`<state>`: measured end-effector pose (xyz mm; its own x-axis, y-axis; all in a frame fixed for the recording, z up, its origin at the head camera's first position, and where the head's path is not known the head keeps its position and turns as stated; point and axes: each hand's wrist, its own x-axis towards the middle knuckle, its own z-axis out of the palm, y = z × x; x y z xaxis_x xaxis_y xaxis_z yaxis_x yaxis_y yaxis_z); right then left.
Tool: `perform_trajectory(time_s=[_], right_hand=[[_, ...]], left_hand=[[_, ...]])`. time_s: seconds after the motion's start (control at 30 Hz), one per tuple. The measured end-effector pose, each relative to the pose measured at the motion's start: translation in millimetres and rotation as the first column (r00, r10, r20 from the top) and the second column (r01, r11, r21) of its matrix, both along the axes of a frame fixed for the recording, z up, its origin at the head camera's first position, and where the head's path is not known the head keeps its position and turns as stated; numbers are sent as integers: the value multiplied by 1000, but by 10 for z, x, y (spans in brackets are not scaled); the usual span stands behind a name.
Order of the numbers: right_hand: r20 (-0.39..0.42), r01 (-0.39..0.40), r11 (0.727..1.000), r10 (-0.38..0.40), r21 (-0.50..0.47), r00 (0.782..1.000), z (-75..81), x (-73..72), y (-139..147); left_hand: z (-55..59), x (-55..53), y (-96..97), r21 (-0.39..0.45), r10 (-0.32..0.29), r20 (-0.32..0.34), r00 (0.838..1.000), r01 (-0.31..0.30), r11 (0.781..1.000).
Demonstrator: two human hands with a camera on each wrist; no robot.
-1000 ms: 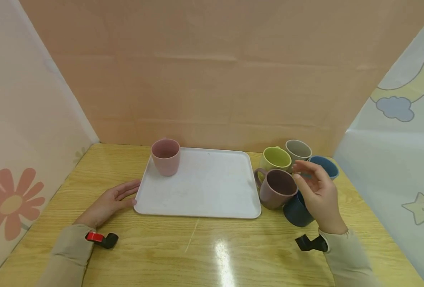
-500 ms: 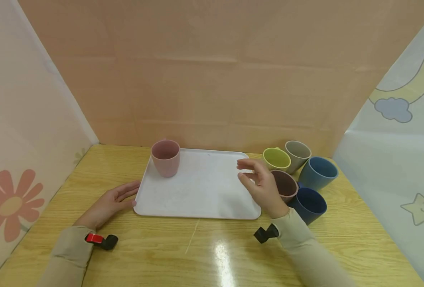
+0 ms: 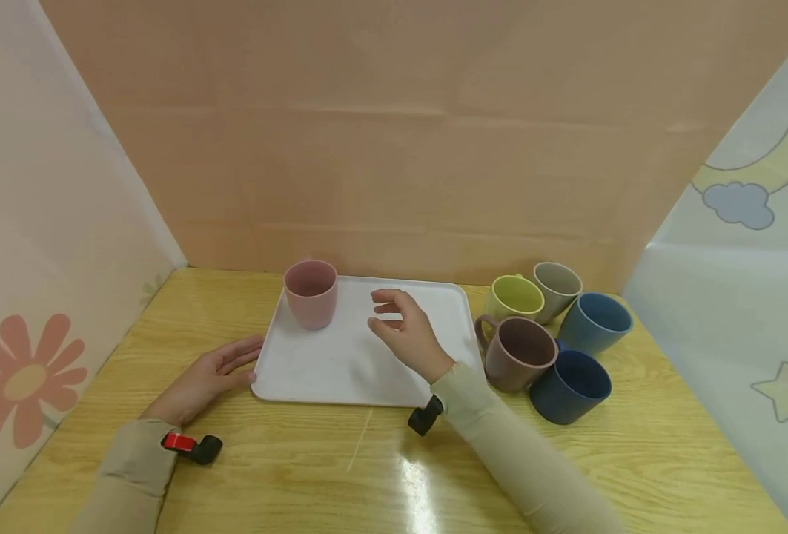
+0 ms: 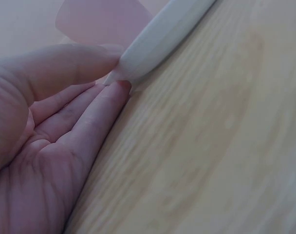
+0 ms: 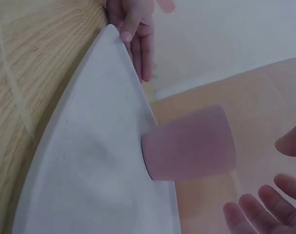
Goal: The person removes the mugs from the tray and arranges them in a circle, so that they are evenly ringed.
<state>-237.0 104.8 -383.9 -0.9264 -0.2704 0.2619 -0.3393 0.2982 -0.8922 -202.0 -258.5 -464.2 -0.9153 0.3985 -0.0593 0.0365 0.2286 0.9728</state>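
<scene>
A white tray point(image 3: 327, 380) lies on the wooden table with a pink cup point(image 3: 312, 308) upright at its back left corner. My left hand point(image 3: 200, 378) rests on the table at the tray's left side, fingers nearly straight. Its thumb and fingertips touch the tray's rim point(image 4: 153, 44) in the left wrist view. Over the middle of the tray, my right hand point(image 3: 410, 337) hovers with fingers spread and slightly bent, holding nothing. In the right wrist view its fingers point(image 5: 272, 202) are apart from the pink cup point(image 5: 189, 146).
Right of the tray stand a mauve mug point(image 3: 508, 365), a yellow mug point(image 3: 508, 310), a beige cup point(image 3: 554, 302), a blue cup point(image 3: 587, 334) and a navy cup point(image 3: 560, 397), close together. A tan backdrop point(image 3: 394, 148) rises behind the table, with patterned side walls.
My right hand has moved left from above the cups, across the tray, towards the pink cup. My left hand, the tray and the cups stay in place.
</scene>
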Motion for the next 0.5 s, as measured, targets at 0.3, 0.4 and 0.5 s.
perform_trajectory(time_s=[0.3, 0.4, 0.5], right_hand=[[166, 28, 998, -18, -58, 986, -123, -214, -398], [181, 37, 997, -26, -61, 983, -153, -272, -516], [191, 57, 997, -47, -49, 981, -182, -324, -619]], left_hand=[[12, -19, 15, 1, -3, 9, 1000, 3, 1000], [-2, -20, 5, -1, 0, 8, 1000, 0, 1000], [-16, -20, -4, -2, -3, 5, 1000, 3, 1000]])
